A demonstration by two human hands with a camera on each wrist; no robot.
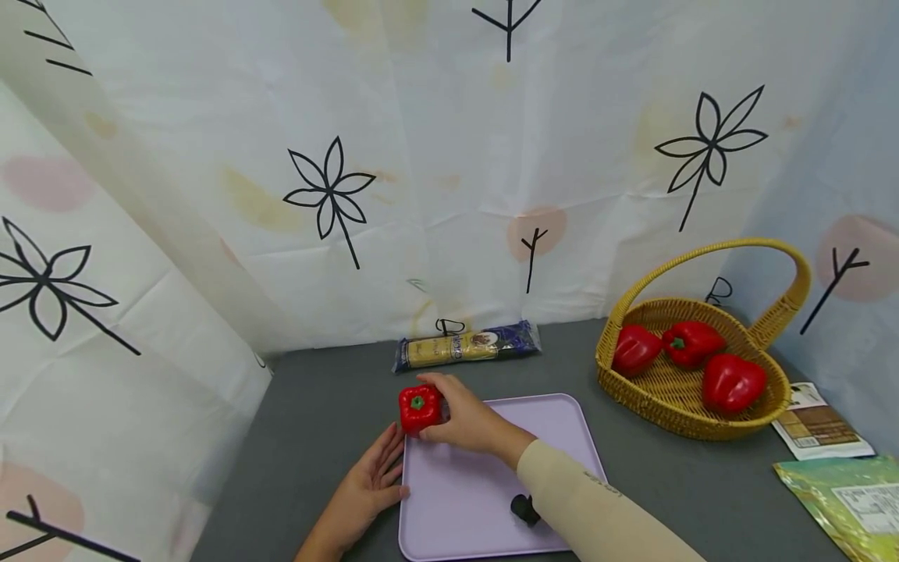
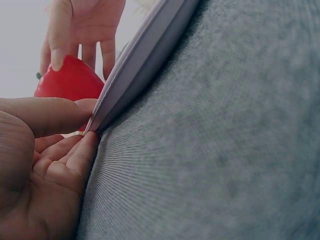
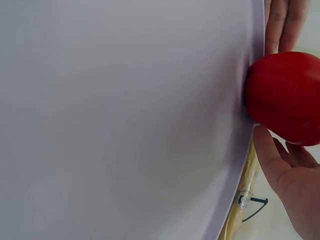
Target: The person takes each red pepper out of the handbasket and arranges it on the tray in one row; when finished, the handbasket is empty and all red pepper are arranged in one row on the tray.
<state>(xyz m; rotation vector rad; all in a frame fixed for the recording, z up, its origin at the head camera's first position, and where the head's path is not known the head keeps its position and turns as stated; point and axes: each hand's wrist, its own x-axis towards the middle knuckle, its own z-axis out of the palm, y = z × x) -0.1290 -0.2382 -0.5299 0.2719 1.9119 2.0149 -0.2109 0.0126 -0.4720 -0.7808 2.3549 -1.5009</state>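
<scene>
A red bell pepper (image 1: 419, 407) with a green stem sits at the far left corner of the lilac tray (image 1: 477, 507). My right hand (image 1: 463, 421) grips it between thumb and fingers; in the right wrist view the pepper (image 3: 285, 97) lies against the raised rim. At the tray's left edge is my left hand (image 1: 368, 484), its fingers stretched along the outside. The left wrist view shows the left thumb (image 2: 55, 115) and fingertips pinching the tray rim (image 2: 135, 65). A small black object (image 1: 523, 509) lies on the tray, partly hidden by the right sleeve.
A yellow wicker basket (image 1: 674, 425) with a tall handle holds three red peppers at the right. Behind the tray lies a pasta packet (image 1: 456, 349). A brown-and-white pouch (image 1: 822, 425) and a green-yellow packet (image 1: 843, 499) lie at the right. Patterned cloth (image 1: 435, 156) hangs behind.
</scene>
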